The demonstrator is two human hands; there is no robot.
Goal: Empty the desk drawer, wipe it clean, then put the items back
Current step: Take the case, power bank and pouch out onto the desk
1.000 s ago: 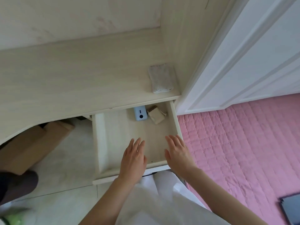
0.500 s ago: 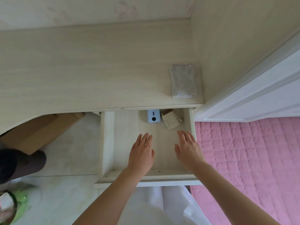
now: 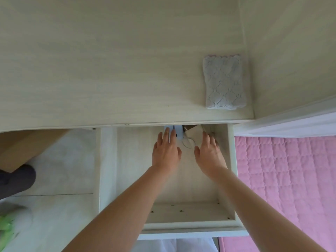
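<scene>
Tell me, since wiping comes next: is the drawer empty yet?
Not empty. A pale blue device and a tan pouch lie at the back of the drawer.

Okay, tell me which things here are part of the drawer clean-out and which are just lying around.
Job: drawer, pale blue device, tan pouch, thin cord, folded cloth, left hand, right hand.
Lying about: cardboard box, pink quilt.

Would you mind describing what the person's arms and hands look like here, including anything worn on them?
Both forearms are bare up to the bottom edge of the picture; no sleeve, watch or bracelet shows. The left hand and the right hand wear no gloves, and no ring is visible. The nails are too small and blurred to judge. White fabric shows between the arms at the bottom edge, possibly the person's clothing.
</scene>
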